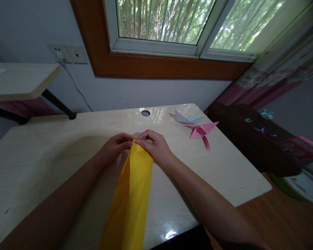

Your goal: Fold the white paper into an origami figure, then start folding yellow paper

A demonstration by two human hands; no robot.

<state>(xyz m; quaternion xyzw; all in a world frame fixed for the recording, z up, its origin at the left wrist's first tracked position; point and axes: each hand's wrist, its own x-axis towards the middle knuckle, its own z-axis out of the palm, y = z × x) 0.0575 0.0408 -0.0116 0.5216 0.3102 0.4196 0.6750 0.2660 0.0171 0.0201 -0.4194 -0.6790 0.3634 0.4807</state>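
A long yellow sheet of folded paper [139, 184] hangs from my fingertips toward the front edge of the table, with creases running along it. My left hand [117, 146] pinches its far end from the left, thumb and fingers pressed together. From the right, my right hand [155, 144] pinches the same end, its thumb lying on top of the paper. Both hands nearly meet at that narrow end. The lower part of the paper runs out of view at the bottom.
On the pale table [67, 166], a pink folded-paper figure [202, 131] and a white folded-paper piece [189, 118] lie to the right. A round cable hole [145, 113] is near the back edge. A raised shelf [21, 80] stands at left; a dark wooden cabinet [250, 139] at right.
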